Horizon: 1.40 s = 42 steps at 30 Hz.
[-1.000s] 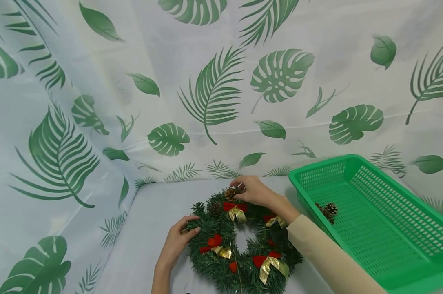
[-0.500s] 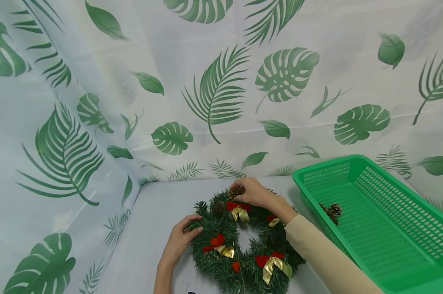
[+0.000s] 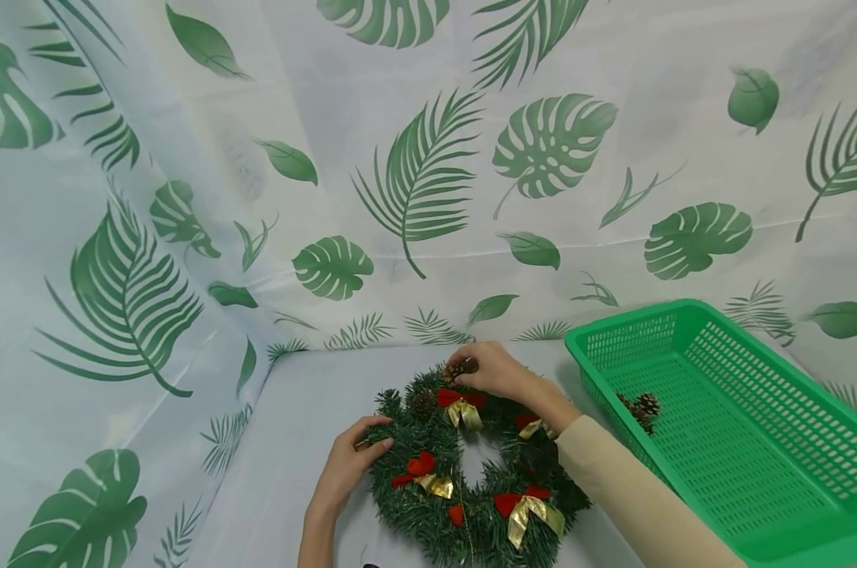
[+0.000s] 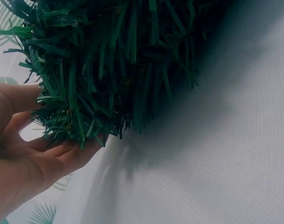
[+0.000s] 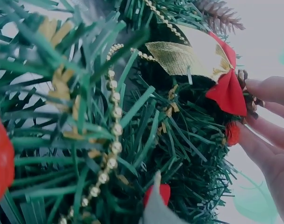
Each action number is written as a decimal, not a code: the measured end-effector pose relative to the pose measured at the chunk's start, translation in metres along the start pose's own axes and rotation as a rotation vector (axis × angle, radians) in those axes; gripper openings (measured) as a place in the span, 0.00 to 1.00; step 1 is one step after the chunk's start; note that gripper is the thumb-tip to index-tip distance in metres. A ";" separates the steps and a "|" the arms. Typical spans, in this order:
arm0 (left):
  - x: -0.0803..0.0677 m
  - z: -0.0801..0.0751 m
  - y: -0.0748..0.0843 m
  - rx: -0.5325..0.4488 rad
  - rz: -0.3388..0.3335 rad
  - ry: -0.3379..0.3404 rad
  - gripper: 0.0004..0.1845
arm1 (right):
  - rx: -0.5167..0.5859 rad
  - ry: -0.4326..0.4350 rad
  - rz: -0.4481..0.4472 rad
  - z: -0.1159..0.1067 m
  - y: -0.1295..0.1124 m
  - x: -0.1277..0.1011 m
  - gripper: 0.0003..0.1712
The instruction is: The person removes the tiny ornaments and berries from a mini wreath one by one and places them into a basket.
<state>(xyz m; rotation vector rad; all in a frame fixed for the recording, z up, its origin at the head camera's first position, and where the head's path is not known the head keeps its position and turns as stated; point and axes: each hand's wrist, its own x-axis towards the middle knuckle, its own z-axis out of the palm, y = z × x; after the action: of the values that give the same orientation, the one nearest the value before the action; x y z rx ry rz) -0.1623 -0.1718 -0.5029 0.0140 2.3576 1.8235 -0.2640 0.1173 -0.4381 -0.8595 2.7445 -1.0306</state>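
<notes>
A round wreath of dark green plastic needles (image 3: 467, 473), dressed with red-and-gold ribbon bows (image 3: 458, 406), red berries and a thin gold bead string, lies flat on the pale cloth-covered table (image 3: 301, 426), just left of a green perforated plastic basket (image 3: 741, 426). The right hand (image 3: 495, 369) pinches a small brown pine cone (image 3: 461, 368) at the wreath's far edge. The left hand (image 3: 346, 465) grips the near-left rim, fingers curled into the needles. The wreath's nearest edge is cut off by the head view. In the basket, dark pine cones (image 3: 640, 409) sit partly hidden behind its wall.
</notes>
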 end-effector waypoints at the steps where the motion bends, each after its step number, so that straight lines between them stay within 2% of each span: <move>1: 0.000 0.000 -0.001 0.000 -0.002 0.001 0.20 | -0.002 -0.001 0.002 -0.001 0.000 0.000 0.15; 8: 0.001 0.000 -0.001 0.000 -0.009 0.009 0.20 | 0.026 0.008 0.029 -0.011 -0.003 -0.005 0.17; 19: 0.002 0.000 -0.002 0.024 -0.008 -0.010 0.20 | 0.040 0.032 -0.003 -0.030 -0.004 -0.021 0.14; 30: 0.002 -0.001 -0.003 0.019 -0.016 0.000 0.20 | 0.049 0.092 0.001 -0.061 -0.001 -0.047 0.17; 38: 0.001 -0.001 -0.005 0.018 -0.015 -0.005 0.20 | 0.119 0.131 0.084 -0.075 0.010 -0.070 0.20; 42: 0.001 -0.001 -0.005 0.018 -0.010 -0.005 0.20 | 0.115 0.154 0.087 -0.084 0.012 -0.080 0.20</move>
<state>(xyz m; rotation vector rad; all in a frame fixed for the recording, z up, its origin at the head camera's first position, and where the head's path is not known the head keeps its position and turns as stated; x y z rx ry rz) -0.1634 -0.1738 -0.5077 0.0082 2.3661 1.7960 -0.2250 0.2162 -0.3896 -0.6642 2.7834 -1.2731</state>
